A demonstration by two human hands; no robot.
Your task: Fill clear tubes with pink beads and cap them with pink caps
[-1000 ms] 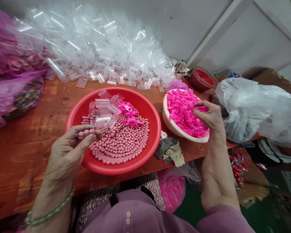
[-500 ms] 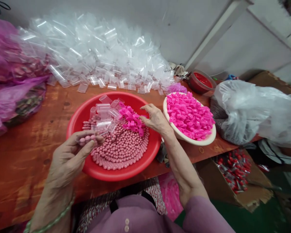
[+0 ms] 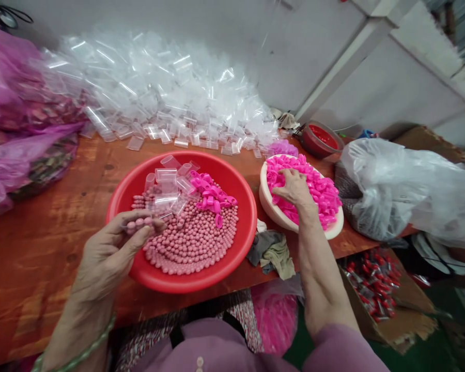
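Note:
My left hand hovers over the near left rim of a red basin and pinches a small clear tube filled with pink beads. The basin holds a heap of pink beads, several empty clear tubes and a few bright pink caps. My right hand reaches into a white bowl full of bright pink caps, fingers curled down among them. Whether it has taken hold of any caps is hidden.
A large pile of clear tubes lines the back of the wooden table. Pink bags lie at left, a white plastic bag at right, a small red tub behind the bowl, a rag at the table edge.
My right hand went from the white bowl to the red basin, dropped pink caps there, and is now back in the white bowl. My left hand has stayed put with the tube.

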